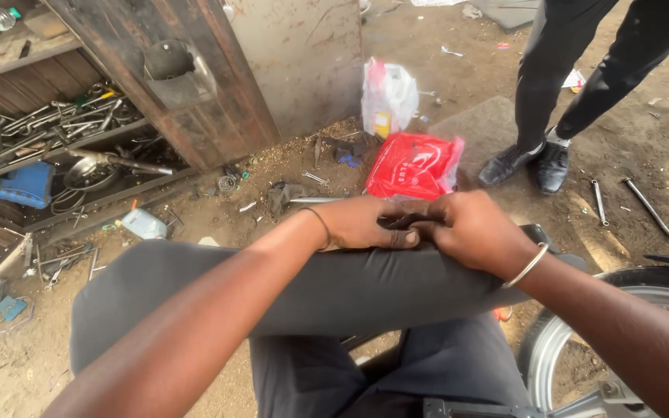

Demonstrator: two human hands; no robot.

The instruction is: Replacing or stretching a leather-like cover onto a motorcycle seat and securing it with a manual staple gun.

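Note:
My left hand (361,224) and my right hand (470,228) meet on top of my raised knee, clad in grey trousers (334,286). Between the fingertips of both hands sits a small dark flat piece (403,221), perhaps rubber; its exact shape is hidden by my fingers. Both hands are closed around it. A thin band circles my left wrist and a metal bangle (528,265) my right wrist. A dark edge (537,232) shows just behind my right wrist.
A red plastic bag (413,165) and a white bag (387,97) lie on the dirt ahead. Another person's legs and black shoes (532,162) stand at the right. Metal rods (646,205) lie nearby. A wheel (621,310) is at lower right, tool shelves (48,131) at left.

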